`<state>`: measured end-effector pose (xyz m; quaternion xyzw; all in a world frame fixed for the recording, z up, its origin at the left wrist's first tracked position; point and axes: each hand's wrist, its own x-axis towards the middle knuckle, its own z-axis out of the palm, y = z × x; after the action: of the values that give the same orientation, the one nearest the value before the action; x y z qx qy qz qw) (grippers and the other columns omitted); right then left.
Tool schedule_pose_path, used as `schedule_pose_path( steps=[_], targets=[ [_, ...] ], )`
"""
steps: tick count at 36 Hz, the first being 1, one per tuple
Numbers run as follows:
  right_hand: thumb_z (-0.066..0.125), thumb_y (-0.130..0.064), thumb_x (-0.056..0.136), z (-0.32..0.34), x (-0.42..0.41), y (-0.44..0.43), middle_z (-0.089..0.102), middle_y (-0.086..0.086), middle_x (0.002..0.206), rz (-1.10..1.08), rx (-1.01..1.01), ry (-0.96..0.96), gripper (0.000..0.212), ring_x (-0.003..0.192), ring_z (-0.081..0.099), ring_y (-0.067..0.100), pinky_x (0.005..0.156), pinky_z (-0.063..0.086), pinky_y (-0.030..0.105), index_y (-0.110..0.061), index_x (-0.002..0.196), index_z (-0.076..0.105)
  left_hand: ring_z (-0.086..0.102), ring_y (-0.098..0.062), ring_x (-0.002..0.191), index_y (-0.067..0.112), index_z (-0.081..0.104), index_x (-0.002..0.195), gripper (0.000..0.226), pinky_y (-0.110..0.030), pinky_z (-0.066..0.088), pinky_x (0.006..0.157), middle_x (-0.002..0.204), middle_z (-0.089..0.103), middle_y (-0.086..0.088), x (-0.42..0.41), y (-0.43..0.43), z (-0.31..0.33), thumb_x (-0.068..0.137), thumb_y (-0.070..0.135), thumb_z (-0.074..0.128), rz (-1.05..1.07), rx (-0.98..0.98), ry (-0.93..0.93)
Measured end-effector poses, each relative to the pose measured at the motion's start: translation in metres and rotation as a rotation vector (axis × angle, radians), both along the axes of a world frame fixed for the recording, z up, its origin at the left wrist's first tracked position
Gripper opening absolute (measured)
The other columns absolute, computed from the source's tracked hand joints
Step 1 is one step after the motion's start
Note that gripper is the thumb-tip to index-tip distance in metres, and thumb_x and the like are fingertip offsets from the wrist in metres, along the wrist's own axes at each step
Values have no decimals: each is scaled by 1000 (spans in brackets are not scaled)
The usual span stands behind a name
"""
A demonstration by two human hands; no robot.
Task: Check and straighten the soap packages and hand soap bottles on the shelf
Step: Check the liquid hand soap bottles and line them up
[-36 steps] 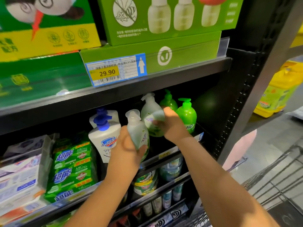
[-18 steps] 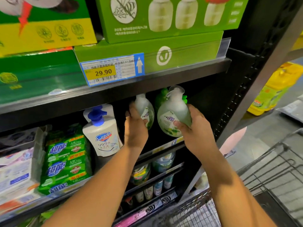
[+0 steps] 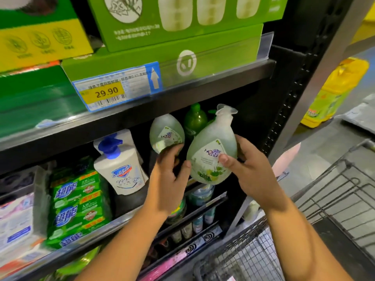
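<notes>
Both hands are raised in front of the middle shelf [image 3: 67, 254], each wrapped around its own pale green soap bottle. The right hand [image 3: 249, 171] grips the nearer translucent bottle [image 3: 211, 151] from its right side, thumb pressed on the front label, fingers curled behind. That bottle is off the shelf and tilted: its long axis leans with the pump top up and slightly right, the rounded base down and left, the label facing the camera. The left hand [image 3: 168, 179] holds the second translucent bottle [image 3: 166, 132] from below, fingers closed around its lower part; this bottle is further back, just under the upper shelf's edge, and its top is hidden, so its lean cannot be told exactly.

Two of these pale bottles are counted. Behind and between them stands one darker green bottle [image 3: 195, 118], upright; a second may sit beside it, mostly hidden. To the left stand two white pump bottles with blue heads [image 3: 119, 171], one behind the other, leaning slightly left. Further left, green soap packages [image 3: 77, 207] are stacked flat in about three layers, labels forward. A price tag [image 3: 117, 88] reading 29.90 hangs on the upper shelf edge. A wire shopping cart [image 3: 304, 230] sits at lower right.
</notes>
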<state>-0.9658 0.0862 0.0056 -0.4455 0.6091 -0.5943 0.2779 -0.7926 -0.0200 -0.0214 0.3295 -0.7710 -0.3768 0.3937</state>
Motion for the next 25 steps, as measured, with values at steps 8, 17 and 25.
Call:
schedule_pose_path(
  steps=[8,17,25],
  targets=[
    [68,-19,83,8,35,32,75,5,108,56,108,-317,40,101,72,22,79,60,31,-13,122,63,69,1,94,42,57,115,60,-19,56,70,104,71,23,33,36,24,66,34,90,-206,462,-40],
    [58,-32,93,18,62,67,73,6,79,-35,135,-548,28,70,69,18,65,57,32,-16,105,78,72,-20,97,22,56,123,71,-31,59,75,107,75,1,53,65,18,60,37,85,-226,752,175],
    [55,10,88,22,79,87,74,18,107,-95,86,-532,33,93,72,32,72,60,36,-4,114,72,66,-18,113,36,46,135,89,-37,55,90,118,71,5,42,70,27,59,46,91,-436,970,145]
  ],
)
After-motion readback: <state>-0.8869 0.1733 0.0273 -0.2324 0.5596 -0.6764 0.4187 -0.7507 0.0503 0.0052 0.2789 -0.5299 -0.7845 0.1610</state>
